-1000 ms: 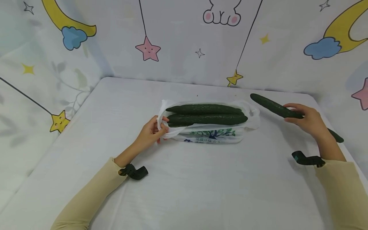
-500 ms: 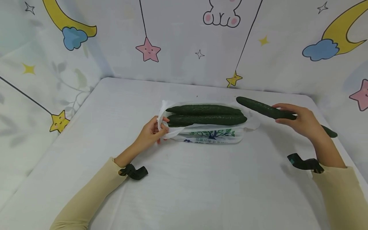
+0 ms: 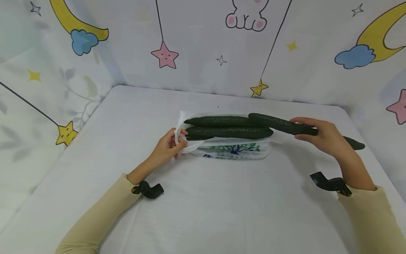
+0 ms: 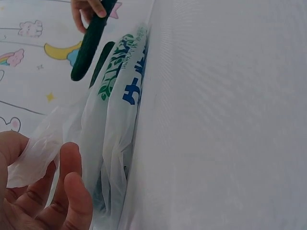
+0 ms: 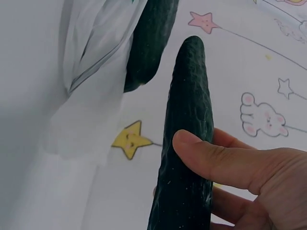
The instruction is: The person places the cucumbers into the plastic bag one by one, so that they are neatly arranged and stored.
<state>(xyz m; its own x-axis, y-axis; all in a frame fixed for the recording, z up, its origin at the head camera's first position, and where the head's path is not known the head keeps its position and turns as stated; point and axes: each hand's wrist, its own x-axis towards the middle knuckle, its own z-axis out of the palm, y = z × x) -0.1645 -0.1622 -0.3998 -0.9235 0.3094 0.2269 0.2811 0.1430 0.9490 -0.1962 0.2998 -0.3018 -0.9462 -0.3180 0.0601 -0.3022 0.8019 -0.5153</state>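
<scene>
My left hand (image 3: 169, 144) pinches the left edge of a white plastic bag (image 3: 234, 150) printed with a green tree and blue lettering. Two dark green cucumbers (image 3: 228, 132) lie side by side in the bag's mouth. With thumb and fingers my right hand (image 3: 326, 137) grips another cucumber (image 5: 189, 110) near its middle. This one is held raised, its far tip overlapping the right end of the bagged pair in the head view. Thin plastic (image 4: 38, 153) shows between the left thumb and fingers in the left wrist view.
A white-covered table (image 3: 222, 204) carries everything. Behind it hangs a white cloth (image 3: 196, 46) printed with moons, stars and clouds. A black wrist mount (image 3: 331, 183) sits on the right sleeve and another black mount (image 3: 149, 189) on the left.
My right hand has carried its cucumber leftward and slightly down, from right of the bag to over the bag's right end. The left hand stays at the bag's edge.
</scene>
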